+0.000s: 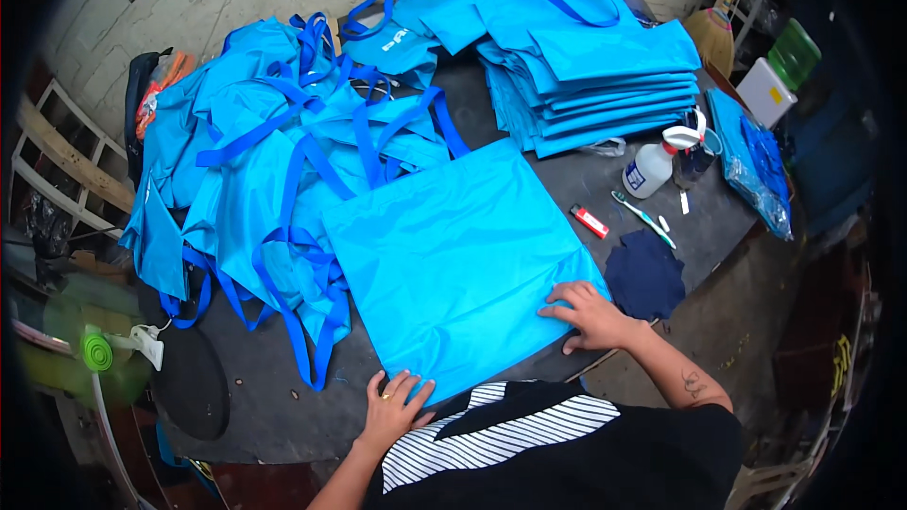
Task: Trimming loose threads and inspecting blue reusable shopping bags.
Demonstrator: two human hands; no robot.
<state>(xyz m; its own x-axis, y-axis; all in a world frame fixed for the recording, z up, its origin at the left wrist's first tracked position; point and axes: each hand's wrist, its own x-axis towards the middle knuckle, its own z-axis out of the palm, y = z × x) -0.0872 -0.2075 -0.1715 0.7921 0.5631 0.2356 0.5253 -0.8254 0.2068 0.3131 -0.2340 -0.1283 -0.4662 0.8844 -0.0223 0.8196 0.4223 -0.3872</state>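
Observation:
A bright blue tote bag (pixel 463 255) lies flat on the dark table in front of me, its surface lightly wrinkled. My left hand (pixel 395 408), with a ring on one finger, rests at the bag's near left corner, fingers apart on the fabric. At the near right corner my right hand (pixel 593 317) presses on the bag with fingers spread and its thumb by the near edge. Neither hand grips anything. To the left is a loose heap of similar bags (pixel 246 151) with darker blue straps. A neat stack of folded bags (pixel 605 85) stands at the far right.
Right of the bag lie a red lighter (pixel 590 222), a toothbrush (pixel 644 219) and a dark blue cloth (pixel 645 275). Behind them stands a spray bottle (pixel 650 168). A plastic-wrapped blue pack (pixel 753 165) sits at the table's right edge. A small green fan (pixel 97 351) is at the left.

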